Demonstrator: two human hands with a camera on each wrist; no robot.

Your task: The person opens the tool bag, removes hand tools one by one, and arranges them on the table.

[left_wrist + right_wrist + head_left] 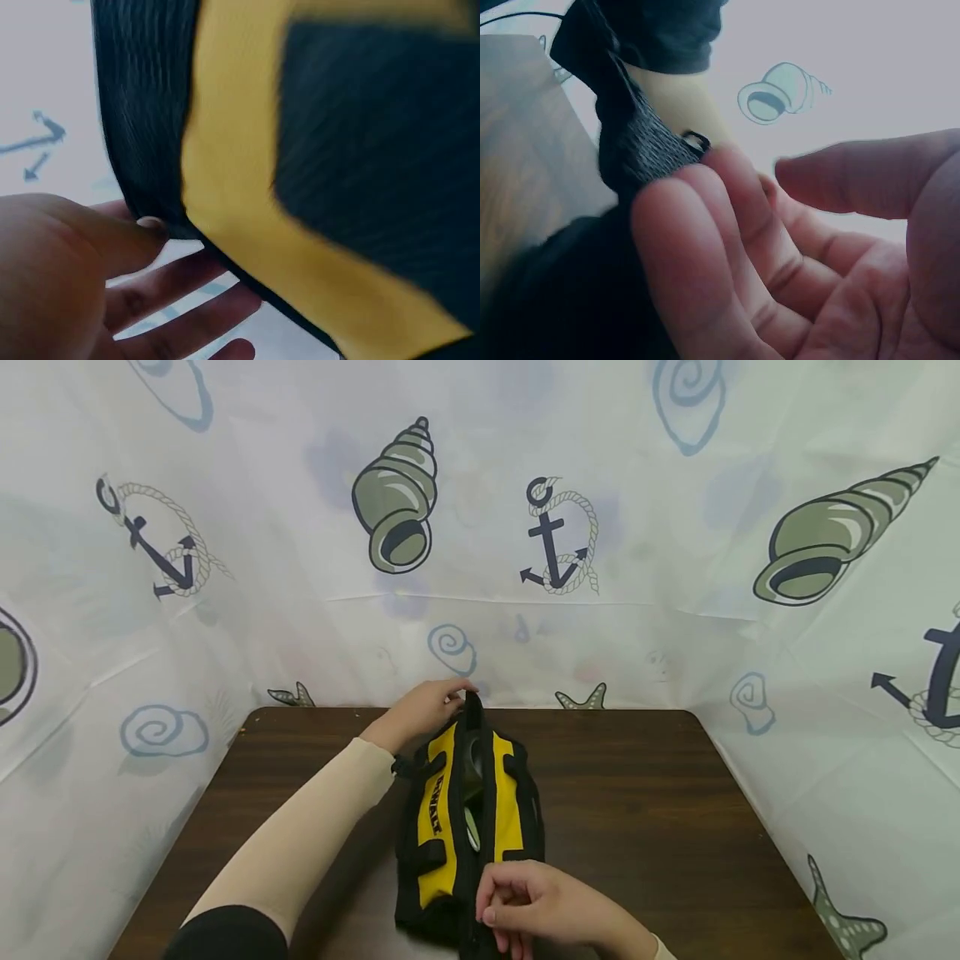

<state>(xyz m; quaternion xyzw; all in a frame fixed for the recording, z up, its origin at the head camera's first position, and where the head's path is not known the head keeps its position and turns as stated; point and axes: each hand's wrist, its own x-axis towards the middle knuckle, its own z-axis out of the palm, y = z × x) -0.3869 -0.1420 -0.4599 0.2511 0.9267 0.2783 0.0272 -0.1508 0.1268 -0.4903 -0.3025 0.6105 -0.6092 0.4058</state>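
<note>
A black and yellow tool bag stands lengthwise on the table, its top zipper partly undone. Through the gap a greenish item and a pale-rimmed item show dimly. At the bag's far end my left hand pinches the raised black end of the zipper band; the left wrist view has the thumb on one side and fingers behind. My right hand is at the near end, beside the black zipper band. Its fingers bend loosely, with the thumb apart from them. A small dark zipper pull shows just beyond the fingertips.
The brown wooden table extends to both sides of the bag. A white cloth printed with shells and anchors hangs behind and along both sides of it.
</note>
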